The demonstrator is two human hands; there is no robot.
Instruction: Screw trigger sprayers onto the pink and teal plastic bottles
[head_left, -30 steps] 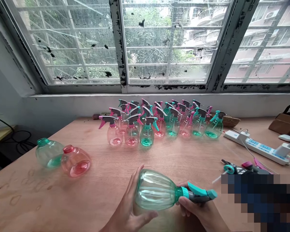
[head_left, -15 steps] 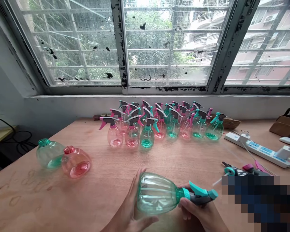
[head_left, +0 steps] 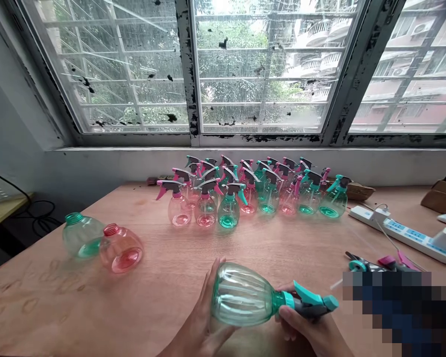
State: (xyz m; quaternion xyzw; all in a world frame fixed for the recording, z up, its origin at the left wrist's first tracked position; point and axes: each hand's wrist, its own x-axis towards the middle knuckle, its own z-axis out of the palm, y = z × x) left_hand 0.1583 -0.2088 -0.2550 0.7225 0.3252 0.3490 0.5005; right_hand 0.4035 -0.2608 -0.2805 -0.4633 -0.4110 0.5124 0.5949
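Note:
A clear green spray bottle (head_left: pixel 243 295) lies sideways in the air near the table's front, its base to the left and its black and teal spray head (head_left: pixel 314 301) to the right. My left hand (head_left: pixel 204 312) is wrapped round the base end, thumb below and fingers behind. At the neck, my right hand (head_left: pixel 305 325) grips the teal collar with thumb and fingers; some of its fingers are hidden behind the bottle. Left of my hands, an open-necked green bottle (head_left: pixel 82 235) and an open-necked pink bottle (head_left: pixel 121 249) rest tilted on the table, without spray heads.
Several assembled pink and green spray bottles (head_left: pixel 228 210) stand grouped at the back of the wooden table (head_left: pixel 163 297). On the right are a white power strip (head_left: pixel 405 233), loose spray heads (head_left: pixel 379 263) beside a blurred patch, and a brown box (head_left: pixel 444 196).
The camera view has shifted slightly, so the table and bottles sit a little further right. Both hands keep their hold on the green spray bottle, which is nearly unmoved.

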